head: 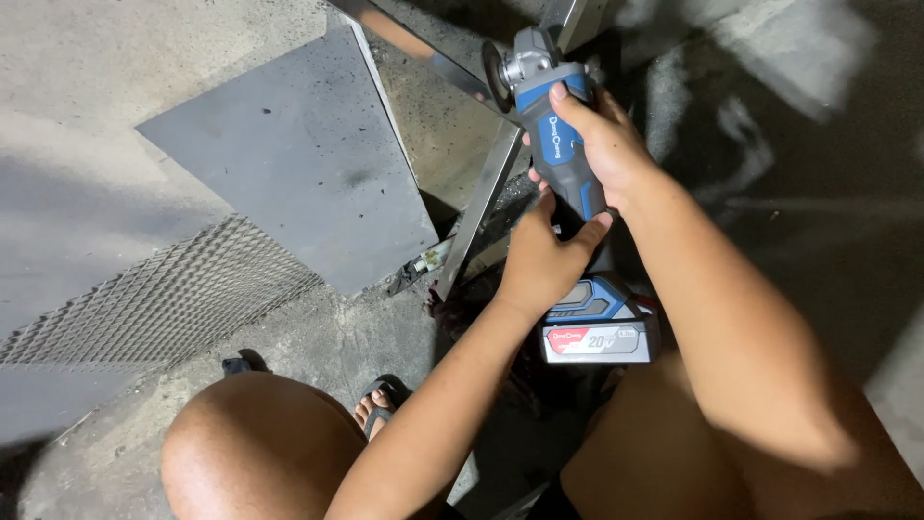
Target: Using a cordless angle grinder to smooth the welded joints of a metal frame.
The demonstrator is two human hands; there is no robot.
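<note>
Upper centre of the frame, the blue and grey cordless grinder (563,173) sits with its disc (497,75) right at the metal frame bars (481,202) that cross over the concrete floor (115,58). The right hand (602,144) wraps the grinder's body from above, fingers closed tight around it, forearm running down to the lower right. The left hand (544,255) comes up from the bottom centre, fingers curled onto the rear grip just above the battery pack (597,332). The risk, as I judge it: the disc could snag on the bar's edge and kick back towards bare knees and the sandalled foot (373,404), and sparks would land on skin.
</note>
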